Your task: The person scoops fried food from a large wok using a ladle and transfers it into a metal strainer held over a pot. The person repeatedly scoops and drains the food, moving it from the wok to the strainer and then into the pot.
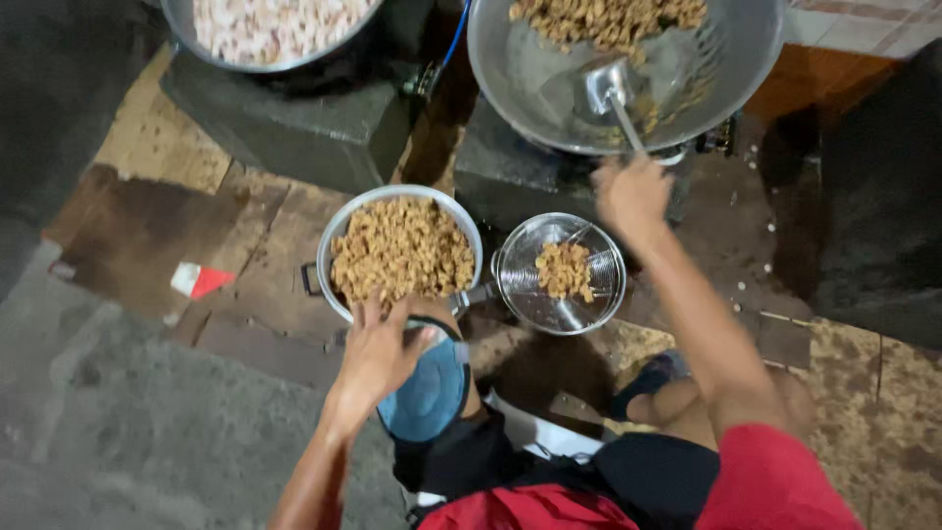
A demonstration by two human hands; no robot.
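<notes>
The right hand (633,194) is gripping the ladle (606,90) in the far wok (746,59), still holding browned pieces (608,20), while the left hand (378,348), fingers spread, is resting on the nearly full near pot (339,226) left of the strainer (608,294).

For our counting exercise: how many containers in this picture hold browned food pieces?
3. The wok at top right, the pot by the left hand, and the strainer below the right hand. The top-left pan holds pale pieces; frame edges may hide more.
</notes>
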